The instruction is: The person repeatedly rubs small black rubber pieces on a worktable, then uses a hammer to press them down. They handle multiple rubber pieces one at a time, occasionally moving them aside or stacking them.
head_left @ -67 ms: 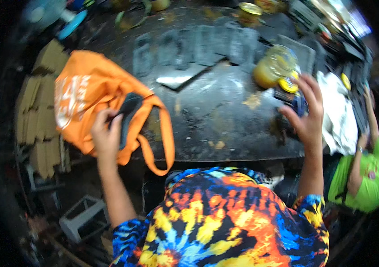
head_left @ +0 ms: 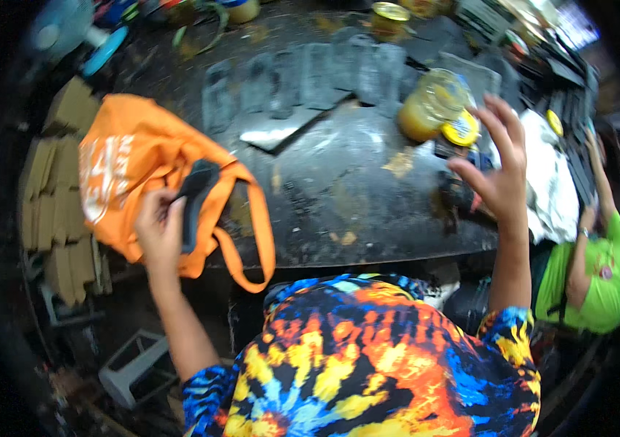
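My left hand [head_left: 158, 227] pinches a dark, flat, curved piece [head_left: 197, 200], whose kind I cannot make out, over an orange cloth bag [head_left: 117, 167]. The bag lies at the left of the dark table, its strap loops drooping past the front edge. Raised at the right, my right hand [head_left: 501, 164] has its fingers spread and holds nothing. Beyond it and to its left, a clear jar with yellowish contents [head_left: 423, 120] lies tilted, with a yellow-topped round can [head_left: 461, 130] beside it. Several dark grey flat strips [head_left: 317, 76] form a row at the far side of the table.
White cloth [head_left: 547, 186] lies right of my right hand. A person in a green shirt [head_left: 587, 280] reaches toward dark pieces at the far right. Brown cardboard stacks [head_left: 51, 189] stand left of the bag, and a grey stool [head_left: 135, 368] stands below. Another can [head_left: 389, 20] sits far back.
The view has shifted slightly, moving the table and bag left in the picture. My left hand keeps its hold on the dark piece; my right hand stays spread, a little farther from the jar.
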